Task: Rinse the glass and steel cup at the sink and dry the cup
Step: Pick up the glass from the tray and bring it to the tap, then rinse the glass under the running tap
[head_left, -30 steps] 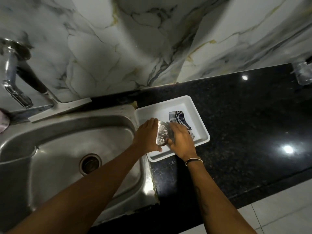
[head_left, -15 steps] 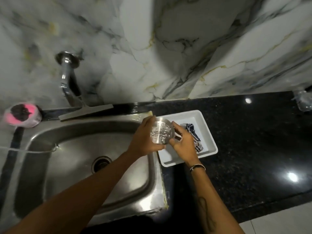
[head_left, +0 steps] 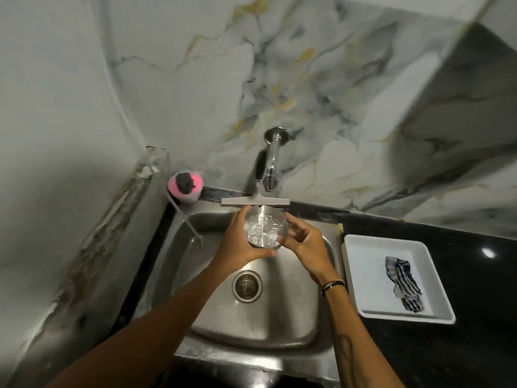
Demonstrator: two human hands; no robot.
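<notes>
- We find a home kitchen.
- Steel sink (head_left: pixel 296 326) below the held cup; wall tap (head_left: pixel 272 161) beyond it.
- Marble-tiled wall (head_left: pixel 321 79), black counter (head_left: pixel 475 289) right.

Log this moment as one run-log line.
stage: rinsing | steel cup: water inside, under tap, over sink | left hand: holding cup | right hand: touching cup | cloth: in white tray

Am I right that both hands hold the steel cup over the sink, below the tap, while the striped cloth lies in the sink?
Not quite. In the head view the striped cloth lies in the white tray on the counter. The rest holds: left hand, right hand, steel cup, sink, tap.
</notes>
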